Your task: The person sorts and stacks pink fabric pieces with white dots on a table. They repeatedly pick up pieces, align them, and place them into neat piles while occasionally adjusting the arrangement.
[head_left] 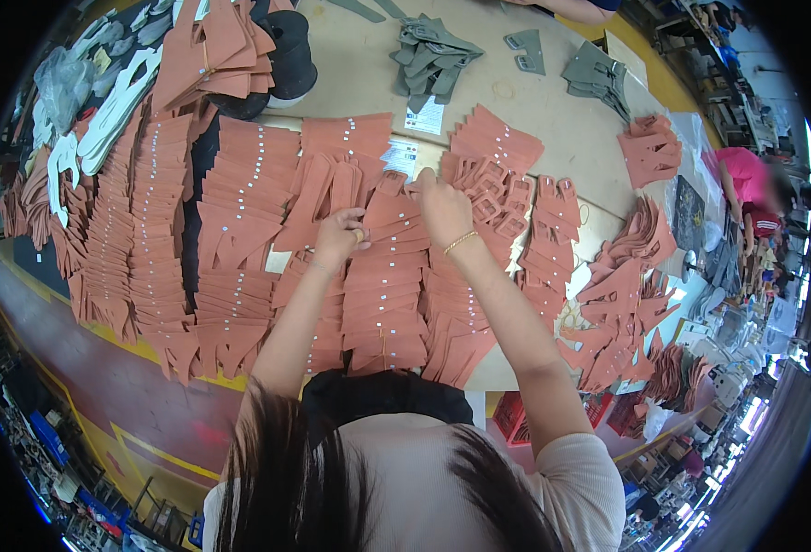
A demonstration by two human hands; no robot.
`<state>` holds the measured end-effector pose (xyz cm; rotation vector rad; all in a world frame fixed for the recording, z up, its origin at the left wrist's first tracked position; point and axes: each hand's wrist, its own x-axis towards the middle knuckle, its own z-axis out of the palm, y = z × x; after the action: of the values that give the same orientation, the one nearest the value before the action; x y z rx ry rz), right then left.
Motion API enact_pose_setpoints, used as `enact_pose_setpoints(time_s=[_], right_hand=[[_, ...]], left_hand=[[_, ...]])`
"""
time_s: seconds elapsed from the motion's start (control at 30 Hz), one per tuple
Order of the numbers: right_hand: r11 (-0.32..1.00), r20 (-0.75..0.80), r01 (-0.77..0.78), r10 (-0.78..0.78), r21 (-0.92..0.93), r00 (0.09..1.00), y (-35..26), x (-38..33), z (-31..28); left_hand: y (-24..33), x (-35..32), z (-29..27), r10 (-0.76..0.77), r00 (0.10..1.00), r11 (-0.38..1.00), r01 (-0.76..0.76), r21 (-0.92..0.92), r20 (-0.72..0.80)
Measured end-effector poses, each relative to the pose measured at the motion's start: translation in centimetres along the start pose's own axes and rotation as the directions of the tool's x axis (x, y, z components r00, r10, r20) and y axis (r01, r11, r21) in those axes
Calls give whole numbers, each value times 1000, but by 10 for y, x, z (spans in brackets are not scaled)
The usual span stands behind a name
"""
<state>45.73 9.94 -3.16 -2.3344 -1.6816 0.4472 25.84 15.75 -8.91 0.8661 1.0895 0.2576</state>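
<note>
Rust-brown leather cut pieces (382, 285) lie in overlapping rows on our table (516, 101); our left hand (341, 235) pinches one piece, our right hand (440, 204) grips another.

Two hands work at the middle of the frame: the left hand (339, 235) and the right hand (443, 208). The orange-brown cut pieces (382, 294) are too many to count. Three heaps of grey-green pieces (431, 57) lie at the top. One gold bracelet (461, 241).

Both hands (392, 221) on overlapped rust-brown leather pieces (382, 294).
</note>
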Motion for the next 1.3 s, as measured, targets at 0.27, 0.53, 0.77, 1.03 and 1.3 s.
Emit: enact_pose_setpoints(time_s=[0.27,0.53,0.77,1.03,1.3], right_hand=[[994,126,-15,1,110,992,19,24,-4],[983,77,-28,14,180,997,24,36,18],[954,-375,-29,145,299,916,66,-18,-66],[941,-294,-296,333,164,896,101,-97,-46],[912,-190,-334,381,240,905,57,-104,-72]], left_hand=[[8,-13,25,88,991,988,-75,134,-96],[6,7,-5,144,987,887,-94,452,-77],[14,-14,0,375,926,550,-179,816,-50],[24,-27,9,452,892,506,-252,825,-5],[8,-20,0,469,883,621,-304,723,-31]])
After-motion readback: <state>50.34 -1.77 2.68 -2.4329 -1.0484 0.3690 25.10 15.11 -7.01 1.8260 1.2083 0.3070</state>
